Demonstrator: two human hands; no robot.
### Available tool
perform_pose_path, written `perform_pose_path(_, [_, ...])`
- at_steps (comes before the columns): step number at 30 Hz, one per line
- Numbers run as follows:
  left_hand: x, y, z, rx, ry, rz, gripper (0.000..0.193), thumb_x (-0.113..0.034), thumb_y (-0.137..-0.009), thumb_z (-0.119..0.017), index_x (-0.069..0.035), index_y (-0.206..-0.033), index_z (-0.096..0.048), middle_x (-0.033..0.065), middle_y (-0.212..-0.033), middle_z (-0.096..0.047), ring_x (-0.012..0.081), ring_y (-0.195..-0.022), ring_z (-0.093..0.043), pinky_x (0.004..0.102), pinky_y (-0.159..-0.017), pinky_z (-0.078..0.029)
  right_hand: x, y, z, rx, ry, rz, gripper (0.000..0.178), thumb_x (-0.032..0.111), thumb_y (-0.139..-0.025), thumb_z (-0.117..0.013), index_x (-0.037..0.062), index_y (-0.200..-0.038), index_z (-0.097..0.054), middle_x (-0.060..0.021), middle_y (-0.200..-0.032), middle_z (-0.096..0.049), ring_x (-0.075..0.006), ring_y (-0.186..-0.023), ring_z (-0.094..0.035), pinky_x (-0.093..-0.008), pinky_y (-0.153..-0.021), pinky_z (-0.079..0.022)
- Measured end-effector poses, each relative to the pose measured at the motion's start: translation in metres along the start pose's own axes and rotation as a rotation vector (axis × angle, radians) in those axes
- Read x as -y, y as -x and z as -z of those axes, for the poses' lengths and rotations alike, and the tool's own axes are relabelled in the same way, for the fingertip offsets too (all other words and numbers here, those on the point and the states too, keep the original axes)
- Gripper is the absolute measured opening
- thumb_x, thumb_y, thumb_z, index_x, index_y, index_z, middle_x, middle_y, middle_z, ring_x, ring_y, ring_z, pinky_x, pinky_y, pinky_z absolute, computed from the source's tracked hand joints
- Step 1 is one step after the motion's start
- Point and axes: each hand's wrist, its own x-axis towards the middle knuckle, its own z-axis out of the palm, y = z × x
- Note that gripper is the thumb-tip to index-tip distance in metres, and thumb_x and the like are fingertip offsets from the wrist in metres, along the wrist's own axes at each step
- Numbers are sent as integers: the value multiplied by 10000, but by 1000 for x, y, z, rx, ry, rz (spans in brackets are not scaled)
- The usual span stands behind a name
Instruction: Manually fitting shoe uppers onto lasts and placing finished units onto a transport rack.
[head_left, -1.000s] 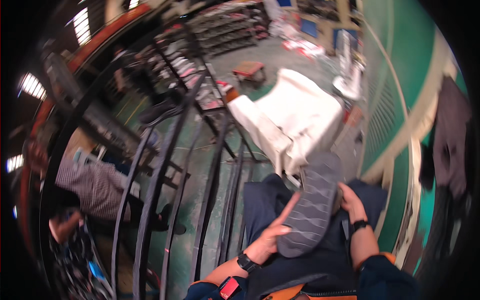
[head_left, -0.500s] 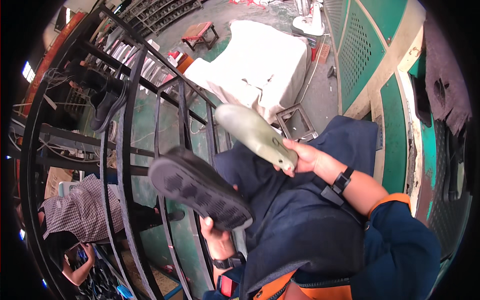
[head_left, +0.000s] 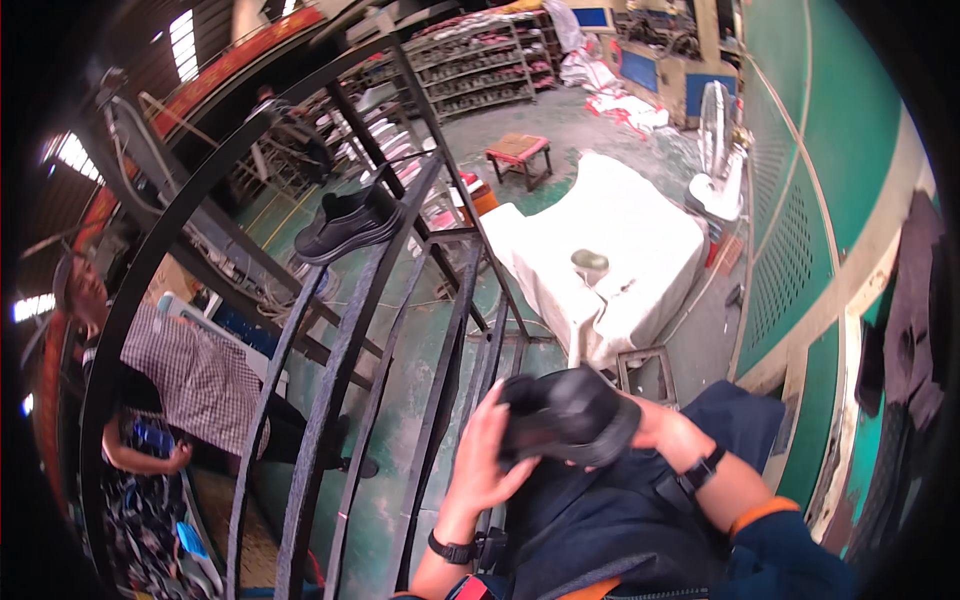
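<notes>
Black shoe in hands, footwear on rack

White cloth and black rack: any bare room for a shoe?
White cloth: bare behind and right of the green shoe last; can't tell how firm it is underneath. Black rack: the bars look free on the near side of the standing shoe, with open gaps between. Crowded: the cloth's folded near side, and around the held black shoe.

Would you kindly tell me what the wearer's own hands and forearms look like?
The left hand and right hand are ungloved. There is a black left wristband and a black right wristband. The right sleeve is dark blue with an orange cuff.
</notes>
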Motion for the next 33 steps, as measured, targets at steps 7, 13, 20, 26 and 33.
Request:
perform_pose_path(7, [-32, -41, -77, 10, 75, 93, 425, -188, -759, -826, -22, -1017, -533, 227, -1264, -529, 429, -1321, -425, 464, -1058, -381, 1, 16, -31, -489, 290, 610, 612, 216, -1016, -509, 35, -1536, -242, -132, -1470, -428, -228, -1305, -479, -344, -1070, -413])
perform_pose_path(13, [-19, -114, -46, -139, -111, -273, 418, -179, -736, -820, -51, -1011, -531, 195, -1115, -544, 402, -1122, -514, 478, -937, -422, 34, 42, -43, -357, 326, 753, 516, 218, -995, -525, -1, -1442, -388, -163, -1263, -590, -241, -1062, -641, -361, -832, -549])
perform_pose_path(20, [50, -282, 74, -353, -575, -362, 504, -86, -662, -841, -12, -1049, -528, 206, -1235, -549, 396, -1156, -534, 434, -977, -458, -2, 52, -27, -490, 301, 509, 379, 228, -985, -535, -9, -1279, -564, -146, -1038, -675, -240, -896, -687, -329, -756, -550])
perform_pose_path(26, [136, -321, 172, -281, -979, 67, 298, -253, -839, -680, -54, -1038, -582, 144, -1092, -607, 362, -1056, -587, 481, -814, -505, -7, 45, -28, -492, 318, 427, 366, 222, -978, -542, 2, -1268, -580, -131, -1039, -673, -229, -897, -683, -322, -762, -544])
perform_pose_path(33, [139, -280, 149, -334, -986, 305, 691, -360, -837, -689, -150, -1441, -428, 137, -1483, -420, 321, -1397, -369, 625, -1094, -296, -15, 49, 1, -587, 255, 404, 359, 221, -977, -551, 5, -1263, -580, -123, -1016, -674, -221, -890, -683, -317, -755, -546])
